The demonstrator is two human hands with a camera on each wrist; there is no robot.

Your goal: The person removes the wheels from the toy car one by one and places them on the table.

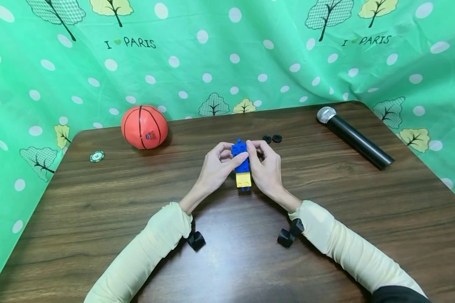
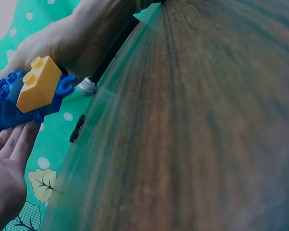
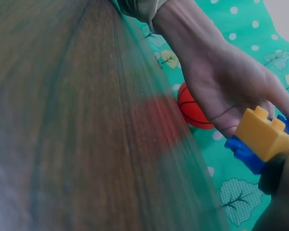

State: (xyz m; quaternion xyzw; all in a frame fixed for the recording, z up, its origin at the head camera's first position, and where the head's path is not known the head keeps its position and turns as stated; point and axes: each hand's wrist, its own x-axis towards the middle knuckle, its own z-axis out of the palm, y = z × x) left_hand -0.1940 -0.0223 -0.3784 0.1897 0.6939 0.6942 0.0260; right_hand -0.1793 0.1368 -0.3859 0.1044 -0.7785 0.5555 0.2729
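Above the middle of the table, both hands hold a toy car of building blocks, blue with a yellow brick at its near end. My left hand pinches its left side, thumb on top of the blue part. In the left wrist view a bare blue axle stub shows below the yellow brick. On the other side, my right hand grips a dark round piece, seemingly a black wheel, against the car. Fingers partly hide that piece. Two black wheels lie on the table just beyond the right hand.
A small red basketball sits at the back left, with a green-and-white poker chip left of it. A black microphone lies at the back right. Behind the wooden table hangs a green dotted curtain.
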